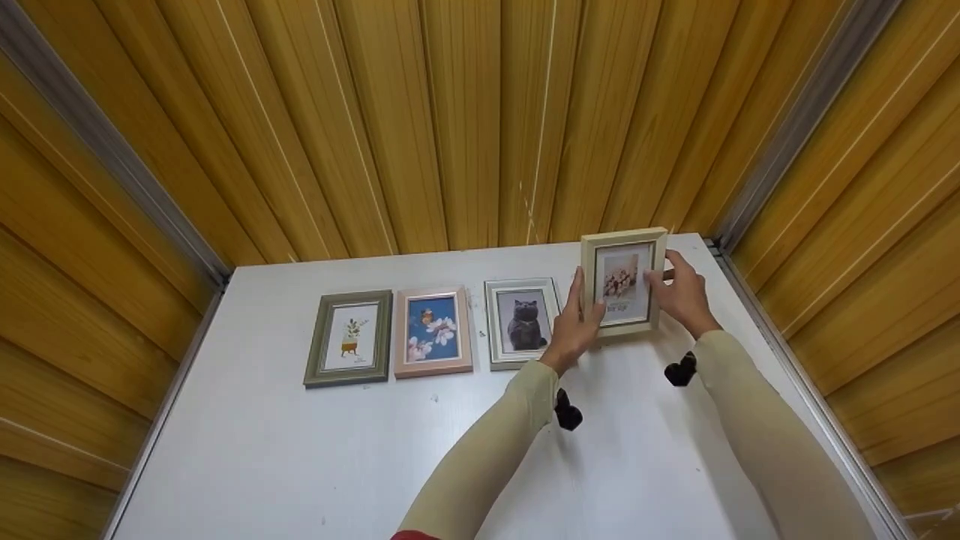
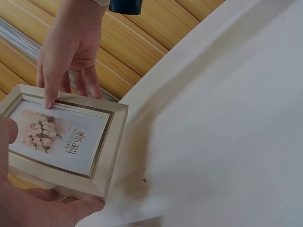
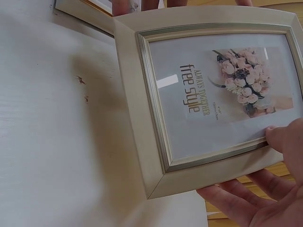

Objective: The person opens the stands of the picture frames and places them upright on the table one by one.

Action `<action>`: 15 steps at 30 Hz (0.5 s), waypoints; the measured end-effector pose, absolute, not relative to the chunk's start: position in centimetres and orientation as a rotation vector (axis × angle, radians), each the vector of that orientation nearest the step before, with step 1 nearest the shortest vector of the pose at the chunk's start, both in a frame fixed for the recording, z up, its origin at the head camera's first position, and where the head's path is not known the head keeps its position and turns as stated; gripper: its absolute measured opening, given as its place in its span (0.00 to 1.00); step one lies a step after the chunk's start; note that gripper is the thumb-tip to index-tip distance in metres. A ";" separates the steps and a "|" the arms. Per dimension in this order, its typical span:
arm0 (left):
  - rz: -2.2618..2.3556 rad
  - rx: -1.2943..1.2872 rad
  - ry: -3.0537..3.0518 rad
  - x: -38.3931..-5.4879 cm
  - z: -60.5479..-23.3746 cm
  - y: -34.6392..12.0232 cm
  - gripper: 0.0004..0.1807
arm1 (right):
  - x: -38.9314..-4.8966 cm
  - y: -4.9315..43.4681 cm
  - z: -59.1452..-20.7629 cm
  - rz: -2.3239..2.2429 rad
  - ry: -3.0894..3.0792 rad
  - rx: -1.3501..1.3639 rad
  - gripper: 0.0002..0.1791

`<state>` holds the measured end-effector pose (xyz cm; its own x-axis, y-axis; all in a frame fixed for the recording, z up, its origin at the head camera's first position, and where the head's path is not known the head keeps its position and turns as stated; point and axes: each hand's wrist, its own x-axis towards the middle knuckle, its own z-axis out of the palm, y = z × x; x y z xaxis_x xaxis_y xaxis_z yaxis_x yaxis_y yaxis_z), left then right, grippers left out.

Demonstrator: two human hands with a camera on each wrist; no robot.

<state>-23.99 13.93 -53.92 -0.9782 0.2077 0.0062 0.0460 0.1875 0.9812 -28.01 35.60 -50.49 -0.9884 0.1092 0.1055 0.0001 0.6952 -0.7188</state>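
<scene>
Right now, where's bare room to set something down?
Bare: tabletop left of the green plant frame, and in front of it up to your left sleeve. Crowded: from that frame across to the cream bouquet frame in your left hand and right hand.

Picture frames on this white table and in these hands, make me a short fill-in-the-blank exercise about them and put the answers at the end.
1. The left hand and right hand hold the cream frame, whose print reads "ALWAYS TOGETHER free ____".
2. Leaving out the held one, ____ picture frames lie on the white table.
3. The whitish frame closest to the left hand shows a gray ____.

Missing words: style; three; cat.
</scene>
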 end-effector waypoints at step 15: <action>1.894 0.180 2.296 -24.5 -56.1 14.5 0.42 | -27.6 35.5 -52.0 1.211 -2.755 -0.145 0.28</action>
<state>-24.55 14.48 -56.10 -0.9801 0.1931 -0.0463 -0.0088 0.1910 0.9815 -27.63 35.45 -52.05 -0.9872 0.1388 0.0786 0.0360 0.6736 -0.7382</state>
